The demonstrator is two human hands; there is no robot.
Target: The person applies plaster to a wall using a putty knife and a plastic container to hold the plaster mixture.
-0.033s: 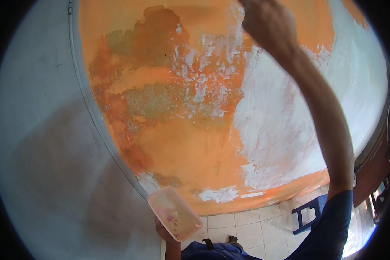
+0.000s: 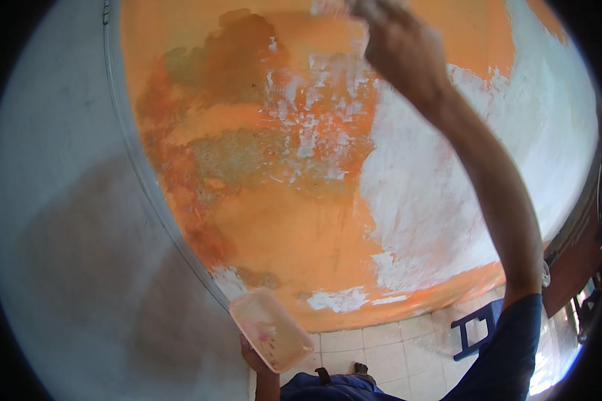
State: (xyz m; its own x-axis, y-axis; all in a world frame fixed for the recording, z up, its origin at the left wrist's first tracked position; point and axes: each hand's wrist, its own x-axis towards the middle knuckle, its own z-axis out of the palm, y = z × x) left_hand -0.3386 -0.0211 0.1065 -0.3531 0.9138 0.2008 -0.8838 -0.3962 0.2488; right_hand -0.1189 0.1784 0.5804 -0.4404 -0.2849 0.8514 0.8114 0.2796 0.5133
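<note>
My left hand (image 2: 253,355) grips a pale pink rectangular plastic tray (image 2: 267,327) at the bottom centre, with smears inside it. My right arm reaches up across the picture, and my right hand (image 2: 401,50) is closed at the top, against an orange wall (image 2: 247,220), blurred by motion. What it holds is too unclear to name, with white smears on the wall beside it. The wall has darker mottled stains, scattered white flecks and a broad white coated area (image 2: 421,200) on the right.
A grey wall (image 2: 60,220) with a thin conduit (image 2: 124,127) stands on the left. On the white tiled floor (image 2: 388,354) lie my foot and a dark blue plastic stool (image 2: 471,331). A brown panel (image 2: 575,260) and dark objects are at the far right.
My right hand and forearm have shifted a little to the left along the top of the wall. The tray stays nearly in place.
</note>
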